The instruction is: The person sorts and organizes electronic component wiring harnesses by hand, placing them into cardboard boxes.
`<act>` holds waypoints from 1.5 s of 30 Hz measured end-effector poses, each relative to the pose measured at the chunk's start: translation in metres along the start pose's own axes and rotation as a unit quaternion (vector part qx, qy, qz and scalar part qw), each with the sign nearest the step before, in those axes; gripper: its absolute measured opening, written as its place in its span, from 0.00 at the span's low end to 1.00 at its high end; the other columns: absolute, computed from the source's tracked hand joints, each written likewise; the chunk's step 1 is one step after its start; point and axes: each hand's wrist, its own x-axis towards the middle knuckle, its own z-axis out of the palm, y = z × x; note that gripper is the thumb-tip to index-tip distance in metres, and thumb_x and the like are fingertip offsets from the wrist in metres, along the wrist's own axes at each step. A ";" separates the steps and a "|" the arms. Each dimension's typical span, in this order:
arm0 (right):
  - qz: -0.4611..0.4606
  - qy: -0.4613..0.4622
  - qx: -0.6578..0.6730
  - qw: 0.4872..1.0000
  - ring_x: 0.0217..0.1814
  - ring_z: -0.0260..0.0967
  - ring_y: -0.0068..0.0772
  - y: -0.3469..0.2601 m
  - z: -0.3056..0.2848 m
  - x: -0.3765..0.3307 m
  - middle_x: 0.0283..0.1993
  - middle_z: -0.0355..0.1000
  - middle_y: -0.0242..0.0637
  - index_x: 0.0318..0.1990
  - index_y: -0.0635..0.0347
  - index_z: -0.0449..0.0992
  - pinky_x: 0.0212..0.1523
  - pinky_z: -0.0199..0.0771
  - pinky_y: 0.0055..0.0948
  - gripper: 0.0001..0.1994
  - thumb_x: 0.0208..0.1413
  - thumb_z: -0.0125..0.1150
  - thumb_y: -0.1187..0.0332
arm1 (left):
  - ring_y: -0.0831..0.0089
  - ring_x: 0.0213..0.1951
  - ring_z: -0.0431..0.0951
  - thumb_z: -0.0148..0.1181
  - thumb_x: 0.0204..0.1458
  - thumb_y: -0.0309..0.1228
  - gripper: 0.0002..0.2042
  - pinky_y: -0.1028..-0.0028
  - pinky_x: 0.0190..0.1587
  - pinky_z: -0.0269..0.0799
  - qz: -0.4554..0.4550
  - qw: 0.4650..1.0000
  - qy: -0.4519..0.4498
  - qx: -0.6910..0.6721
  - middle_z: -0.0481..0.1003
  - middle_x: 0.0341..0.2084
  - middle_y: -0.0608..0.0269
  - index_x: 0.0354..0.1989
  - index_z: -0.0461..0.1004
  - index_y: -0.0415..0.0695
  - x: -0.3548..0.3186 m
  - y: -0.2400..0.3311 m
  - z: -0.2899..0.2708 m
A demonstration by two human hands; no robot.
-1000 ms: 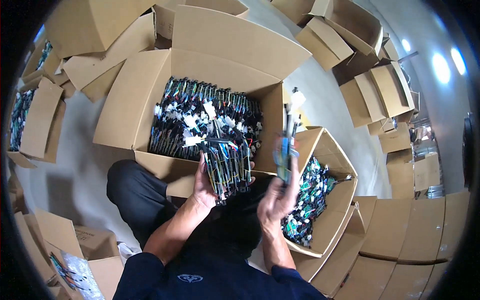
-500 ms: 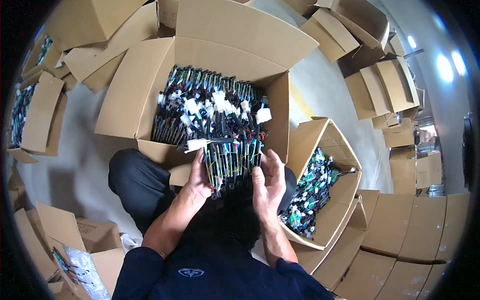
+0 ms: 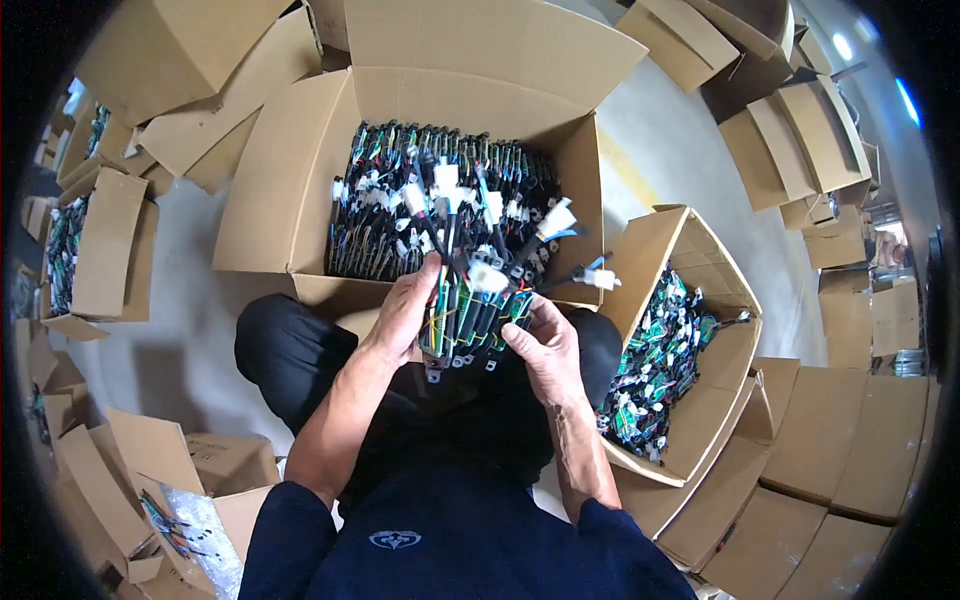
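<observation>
**Snugly gripped bundle of wired strips (image 3: 462, 322)**

From the head view, you have the bundle between both hands, just above your lap and close to the near side of the large carton (image 3: 455, 95). Your left hand (image 3: 400, 310) clasps its left end, and your right hand (image 3: 550, 350) pinches the right end, thumb toward you. Gripping both ends probably keeps the thin pieces lined up; pointing the white plugs (image 3: 555, 218) away from you likely keeps the leads out of your fingers' way.

Inside the large carton, the packed strips (image 3: 375, 240) stand on edge in close rows, plugs massed in the middle, perhaps to save room. The smaller carton (image 3: 725, 370) at your right is tilted, its loose pieces (image 3: 650, 375) heaped, perhaps to bring them within reach.

The strips look slim, flat and stiff, green and black, with small pale tabs (image 3: 433, 376) at their near ends. Their leads seem flexible, the plugs blocky and probably plastic. Both cartons are matte brown cardboard; at lower left, bubble wrap (image 3: 205, 530) shines, crinkled and clear.
</observation>
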 end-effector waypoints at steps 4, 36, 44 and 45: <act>-0.086 0.003 0.092 0.992 0.54 0.71 0.27 0.010 -0.006 0.004 0.53 0.75 0.34 0.52 0.63 0.73 0.59 0.69 0.30 0.23 0.51 0.78 0.70 | 0.85 0.41 0.75 0.55 0.65 0.53 0.26 0.79 0.46 0.71 0.124 0.985 -0.008 0.117 0.79 0.37 0.70 0.48 0.78 0.37 -0.005 0.032 0.026; 0.195 -0.045 -0.448 0.871 0.42 0.73 0.33 0.095 0.018 0.226 0.41 0.78 0.44 0.50 0.77 0.74 0.45 0.75 0.35 0.25 0.47 0.76 0.70 | 0.71 0.24 0.73 0.68 0.51 0.28 0.08 0.69 0.25 0.66 -0.193 0.860 -0.008 0.472 0.71 0.17 0.65 0.28 0.77 0.36 0.153 0.019 -0.151; 0.129 -0.074 -0.520 0.841 0.39 0.78 0.47 0.149 0.014 0.243 0.34 0.78 0.55 0.38 0.75 0.76 0.42 0.77 0.43 0.25 0.39 0.76 0.60 | 0.58 0.42 0.81 0.66 0.57 0.35 0.15 0.61 0.47 0.75 -0.162 0.739 0.028 0.653 0.80 0.36 0.43 0.40 0.79 0.32 0.160 -0.004 -0.152; 0.108 -0.061 -0.518 0.846 0.41 0.79 0.51 0.153 0.024 0.240 0.35 0.78 0.57 0.38 0.76 0.77 0.44 0.77 0.44 0.26 0.42 0.76 0.58 | 0.52 0.48 0.80 0.64 0.58 0.36 0.17 0.60 0.54 0.72 -0.165 0.733 0.030 0.659 0.79 0.42 0.39 0.46 0.78 0.33 0.159 -0.012 -0.164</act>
